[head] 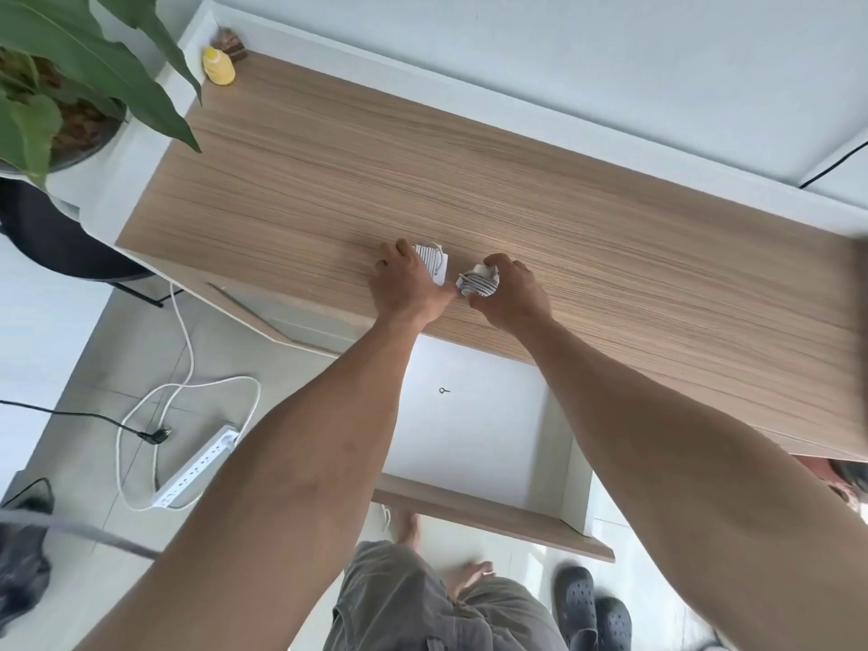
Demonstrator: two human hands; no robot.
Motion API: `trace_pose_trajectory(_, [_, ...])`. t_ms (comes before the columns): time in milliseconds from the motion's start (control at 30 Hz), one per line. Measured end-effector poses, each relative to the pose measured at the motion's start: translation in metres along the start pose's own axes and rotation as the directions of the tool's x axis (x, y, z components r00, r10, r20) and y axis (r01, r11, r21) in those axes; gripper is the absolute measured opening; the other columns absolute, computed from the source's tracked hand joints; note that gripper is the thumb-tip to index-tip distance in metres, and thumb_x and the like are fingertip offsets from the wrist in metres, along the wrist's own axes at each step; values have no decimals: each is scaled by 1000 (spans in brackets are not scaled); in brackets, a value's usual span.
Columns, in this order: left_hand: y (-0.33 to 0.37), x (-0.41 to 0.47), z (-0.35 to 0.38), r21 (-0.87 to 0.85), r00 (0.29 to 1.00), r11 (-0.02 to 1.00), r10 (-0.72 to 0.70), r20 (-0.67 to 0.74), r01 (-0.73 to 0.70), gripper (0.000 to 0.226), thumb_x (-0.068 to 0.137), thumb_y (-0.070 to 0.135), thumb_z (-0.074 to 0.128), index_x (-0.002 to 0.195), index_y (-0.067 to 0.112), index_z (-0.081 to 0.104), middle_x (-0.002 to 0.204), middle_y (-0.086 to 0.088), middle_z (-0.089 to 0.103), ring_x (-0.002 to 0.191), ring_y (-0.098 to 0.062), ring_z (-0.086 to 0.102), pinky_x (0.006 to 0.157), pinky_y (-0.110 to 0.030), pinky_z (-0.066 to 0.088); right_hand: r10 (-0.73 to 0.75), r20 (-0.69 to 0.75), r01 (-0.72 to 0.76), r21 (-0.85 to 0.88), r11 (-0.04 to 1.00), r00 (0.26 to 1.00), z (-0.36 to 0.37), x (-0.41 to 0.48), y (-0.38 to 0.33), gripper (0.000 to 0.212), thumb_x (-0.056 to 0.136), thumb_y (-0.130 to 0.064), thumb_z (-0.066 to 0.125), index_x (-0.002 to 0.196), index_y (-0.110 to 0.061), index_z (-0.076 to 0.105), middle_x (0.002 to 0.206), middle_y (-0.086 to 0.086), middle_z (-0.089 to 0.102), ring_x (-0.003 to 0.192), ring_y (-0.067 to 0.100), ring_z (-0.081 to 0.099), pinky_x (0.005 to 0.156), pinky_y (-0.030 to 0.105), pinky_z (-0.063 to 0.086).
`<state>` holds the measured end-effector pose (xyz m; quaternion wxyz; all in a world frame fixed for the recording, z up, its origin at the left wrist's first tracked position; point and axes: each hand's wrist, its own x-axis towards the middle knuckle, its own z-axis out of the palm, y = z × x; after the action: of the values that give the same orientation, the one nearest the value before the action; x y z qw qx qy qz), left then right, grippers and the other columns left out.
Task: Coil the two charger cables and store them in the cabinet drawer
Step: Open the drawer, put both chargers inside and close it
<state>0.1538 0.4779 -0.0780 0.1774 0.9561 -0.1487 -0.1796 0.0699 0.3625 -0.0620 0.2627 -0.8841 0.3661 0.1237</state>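
Two white chargers with their cables wound around them lie on the wooden cabinet top (563, 218). My left hand (406, 286) covers the left charger (434, 260), fingers curled over its left side. My right hand (512, 293) grips the right charger (476, 284), with its coiled cable showing between thumb and fingers. Below the cabinet top the drawer (488, 444) stands pulled open, its white bottom bare except for a small dark hook-like item (444, 390).
A yellow bottle (218, 66) and a brown object (230, 42) sit at the cabinet's far left corner. A potted plant (61, 86) stands to the left. On the floor lie a white power strip (197, 469) with looped cord, a black plug (155, 435) and dark clogs (592, 608).
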Motion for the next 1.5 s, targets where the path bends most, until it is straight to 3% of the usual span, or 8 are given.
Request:
trace_pose_trajectory(333, [-24,-27,-14,-89,986,983,162,27,-159,79,67,44,78,128,9,40,125,-11,43,112,-29,52,86,-39,51,4,-56,-1,53,999,998,1,-28,6,59,74,-31,75,126,-24,50,121,3,56,110,26,55,78,30,37])
trace_pose_trajectory(600, [-32,-64,-15,-160,959,947,283,4,-279,79,64,38,76,130,14,40,120,-8,48,107,-29,53,86,-38,48,-49,-91,64,162,985,995,-7,-76,30,62,73,-31,74,129,-34,48,122,0,58,105,24,57,78,33,48])
trace_pose_trajectory(700, [-29,-76,-15,-129,943,938,330,44,-322,78,63,41,76,129,14,44,119,-6,47,107,-27,53,86,-35,46,-54,-69,66,182,981,996,-10,-96,50,64,72,-32,75,129,-36,48,122,-2,58,111,21,56,81,30,44])
trace_pose_trajectory(933, [-19,-113,5,-40,776,800,592,218,-599,77,64,43,71,131,19,41,123,3,45,108,-22,55,81,-34,48,-47,-174,51,17,999,984,12,-170,107,61,77,-35,68,133,-31,46,126,-5,55,110,23,58,83,33,48])
trace_pose_trajectory(1100, [-26,-139,36,-36,759,803,576,303,-595,76,67,43,69,133,19,39,120,2,43,105,-22,54,80,-35,49,39,-76,-39,9,999,996,43,-200,139,59,77,-39,66,132,-33,44,129,-8,54,108,21,60,83,32,50])
trace_pose_trajectory(1233, [-32,-146,55,34,777,817,534,332,-576,77,71,42,67,137,17,35,123,-3,43,110,-23,52,81,-35,49,73,-93,-66,71,995,993,55,-193,132,59,77,-38,68,130,-29,45,129,-7,55,105,24,62,80,32,49])
trace_pose_trajectory(1500, [-47,-131,92,5,905,954,284,316,-300,73,72,39,68,134,14,37,123,-8,45,111,-27,50,83,-36,46,199,-105,-176,194,965,974,88,-166,124,69,75,-35,69,133,-28,32,123,-4,59,100,27,63,73,37,54])
